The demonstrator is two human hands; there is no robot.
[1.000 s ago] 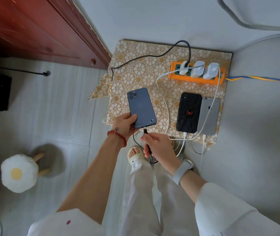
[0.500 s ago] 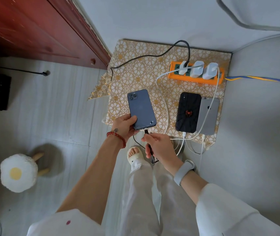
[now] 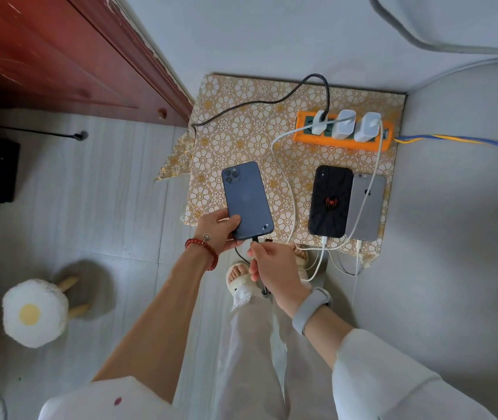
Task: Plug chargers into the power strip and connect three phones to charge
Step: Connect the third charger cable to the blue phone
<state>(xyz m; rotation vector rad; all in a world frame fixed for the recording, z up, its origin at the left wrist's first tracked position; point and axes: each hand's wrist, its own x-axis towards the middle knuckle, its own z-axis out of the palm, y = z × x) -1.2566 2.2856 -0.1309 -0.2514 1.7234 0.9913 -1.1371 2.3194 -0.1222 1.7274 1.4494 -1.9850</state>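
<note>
The blue phone (image 3: 247,199) is held face down above the near left part of the tabletop (image 3: 241,131), which is covered with a gold floral cloth. The left hand (image 3: 219,230) is closed around the phone's lower left edge, with the thumb laid across its back. The right hand (image 3: 273,268) is pinched on the black cable (image 3: 259,101) just below the phone's bottom edge, where the dark connector meets the port; whether the connector is fully seated cannot be told. The black cable is routed from the leftmost charger (image 3: 320,124) in a loop over the cloth and off the tabletop's left edge.

The orange power strip (image 3: 343,137) is located at the far right of the tabletop, with three white chargers plugged into it side by side. The black phone (image 3: 330,201), marked with a red spider emblem, and the grey phone (image 3: 366,207) are laid face down, touching each other, on the near right part of the tabletop. A white cable (image 3: 282,177) is seen at the bottom edge of each.
</note>
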